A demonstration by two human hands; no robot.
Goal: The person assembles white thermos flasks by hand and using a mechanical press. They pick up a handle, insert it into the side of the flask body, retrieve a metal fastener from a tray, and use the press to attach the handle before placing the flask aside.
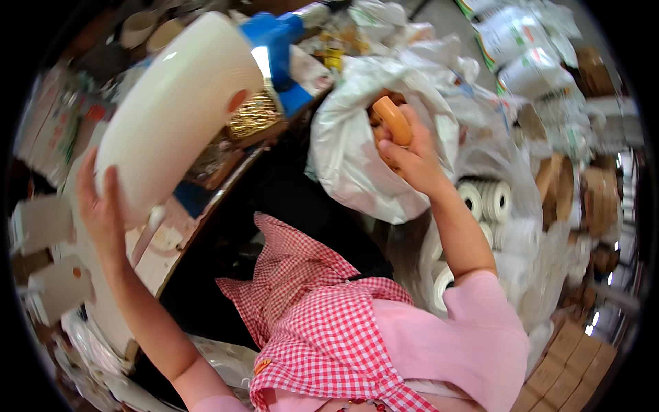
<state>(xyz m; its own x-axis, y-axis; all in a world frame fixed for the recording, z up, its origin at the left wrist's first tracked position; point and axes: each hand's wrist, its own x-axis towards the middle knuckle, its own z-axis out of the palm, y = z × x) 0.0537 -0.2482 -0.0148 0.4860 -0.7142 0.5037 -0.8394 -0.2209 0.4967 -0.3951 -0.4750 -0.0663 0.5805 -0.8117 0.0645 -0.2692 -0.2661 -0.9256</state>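
A large, glossy white rounded shell (182, 103), plastic-looking, with an orange round spot on its side, tilts above the workbench at the left. My left hand (103, 209) is wrapped around its lower end, fingers on its near side. A short white rod (149, 237) sticks out beneath it. Over on the right, my right hand (417, 154) grips a curved orange handle-like piece (393, 121) at the mouth of a white plastic bag (343, 161). More orange pieces lie inside that bag, partly hidden by my hand.
A carton of gold-coloured screws (255, 115) and a blue object (271, 33) are on the workbench (147, 264). Wrapped white rolls (495, 199) stand right of the bag. Filled white bags (518, 51) lie far right, cardboard boxes (566, 371) lower right.
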